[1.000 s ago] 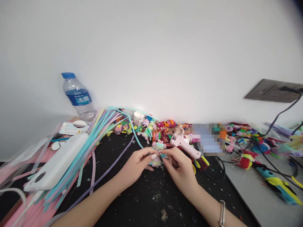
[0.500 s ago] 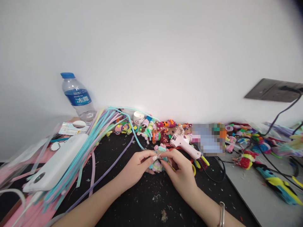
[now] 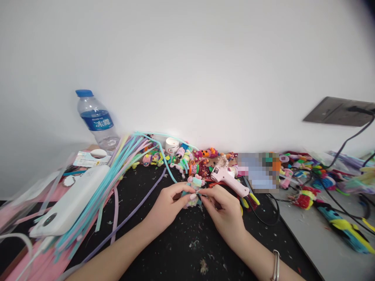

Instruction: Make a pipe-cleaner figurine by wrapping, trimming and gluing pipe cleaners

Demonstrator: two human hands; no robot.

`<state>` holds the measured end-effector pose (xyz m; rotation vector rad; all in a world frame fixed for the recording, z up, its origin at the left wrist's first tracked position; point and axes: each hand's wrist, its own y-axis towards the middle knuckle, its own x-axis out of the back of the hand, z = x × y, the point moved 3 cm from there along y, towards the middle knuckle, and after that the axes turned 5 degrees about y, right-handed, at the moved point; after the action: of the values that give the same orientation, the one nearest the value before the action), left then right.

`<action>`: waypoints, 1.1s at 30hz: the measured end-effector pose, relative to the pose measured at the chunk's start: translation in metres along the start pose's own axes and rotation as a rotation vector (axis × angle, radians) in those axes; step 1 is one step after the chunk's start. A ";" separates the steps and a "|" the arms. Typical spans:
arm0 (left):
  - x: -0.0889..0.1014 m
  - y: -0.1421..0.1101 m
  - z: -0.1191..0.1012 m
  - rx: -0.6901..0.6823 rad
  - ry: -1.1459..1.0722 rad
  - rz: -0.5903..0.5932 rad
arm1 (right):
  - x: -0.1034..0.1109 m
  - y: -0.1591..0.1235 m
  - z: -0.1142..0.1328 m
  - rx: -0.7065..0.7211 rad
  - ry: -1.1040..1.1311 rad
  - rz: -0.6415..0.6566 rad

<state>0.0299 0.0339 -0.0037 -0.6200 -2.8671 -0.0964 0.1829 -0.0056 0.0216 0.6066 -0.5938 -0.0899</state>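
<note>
My left hand (image 3: 172, 201) and my right hand (image 3: 224, 205) meet over the middle of the black mat, thumb and forefinger of each closed in a pinch. Their fingertips come together at a small dark piece (image 3: 199, 197), too small to name. Directly behind the fingers is a pastel pipe-cleaner figure (image 3: 195, 181) with pink round tufts on top and a teal band; my fingers hide much of it. Whether they grip the figure itself cannot be seen. Beyond my right hand lies a pink hot glue gun (image 3: 230, 181).
Pastel pipe cleaners (image 3: 96, 199) and a white power bank (image 3: 72, 201) lie left, before a water bottle (image 3: 98, 121). Small fuzzy figures line the wall around a paper cup (image 3: 172, 146). Black cables (image 3: 275, 218) and a fuzzy blue-yellow piece (image 3: 344, 230) are at right. Scraps dot the black mat (image 3: 175, 253).
Both hands stay pinched together and have shifted only slightly. The pastel figure now shows more of its top above my fingers, and less of its lower part.
</note>
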 end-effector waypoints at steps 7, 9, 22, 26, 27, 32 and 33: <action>0.001 -0.001 -0.007 -0.042 0.038 0.005 | -0.001 -0.001 0.001 0.006 -0.005 0.026; 0.002 -0.001 -0.006 -0.035 0.025 0.000 | -0.001 -0.001 -0.001 -0.046 -0.017 0.030; 0.003 -0.004 -0.008 -0.200 0.204 -0.045 | -0.008 0.001 0.005 -0.096 -0.294 0.388; 0.002 -0.004 -0.007 -0.210 0.252 -0.042 | -0.012 -0.002 0.002 -0.108 -0.259 0.451; 0.002 -0.004 -0.006 -0.212 0.254 -0.042 | -0.012 -0.003 0.001 -0.118 -0.225 0.449; 0.003 -0.001 -0.003 -0.110 0.103 -0.009 | -0.008 -0.001 -0.006 -0.214 0.080 0.350; 0.003 0.000 -0.001 -0.072 0.051 -0.003 | -0.006 0.001 -0.008 -0.233 0.134 0.335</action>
<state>0.0275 0.0354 -0.0019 -0.6177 -2.8257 -0.2144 0.1818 0.0003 0.0137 0.2788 -0.5379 0.1927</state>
